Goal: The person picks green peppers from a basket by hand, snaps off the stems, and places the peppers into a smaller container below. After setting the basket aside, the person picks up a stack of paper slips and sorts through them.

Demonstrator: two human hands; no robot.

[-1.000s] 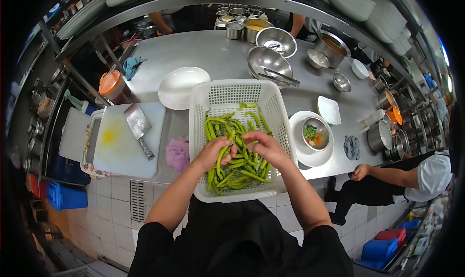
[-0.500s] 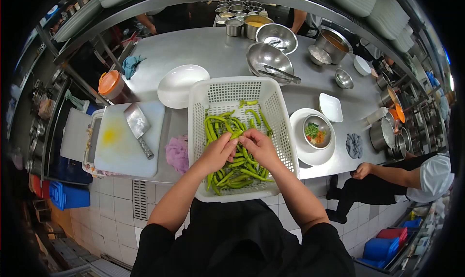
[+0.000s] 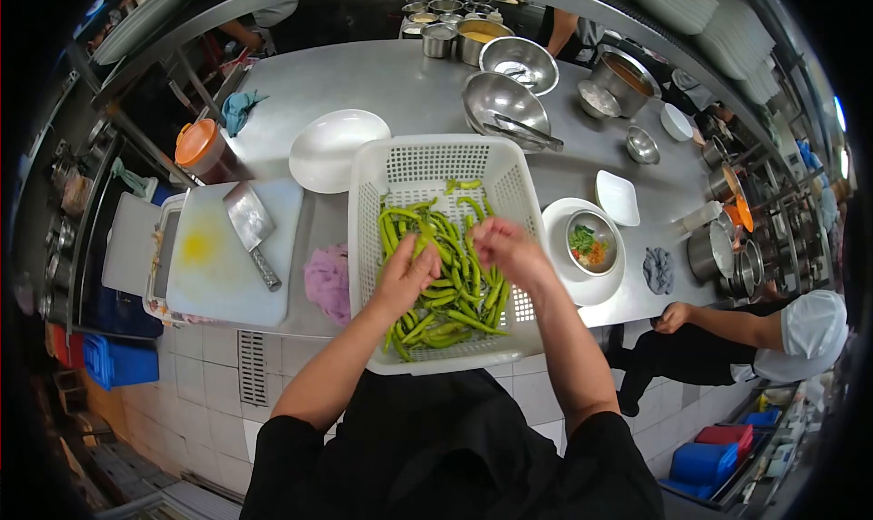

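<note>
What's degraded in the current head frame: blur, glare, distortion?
Head view: right hand is blurred, left hand crisper; head view: soft sheen on the steel table, no harsh glare there; head view: strong fisheye, bowing the overhead shelf rail and leaving black corners.

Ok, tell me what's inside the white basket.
Long green peppers lie in the white basket. The left hand, right hand and the upper peppers hide whatever lies directly beneath them.
</note>
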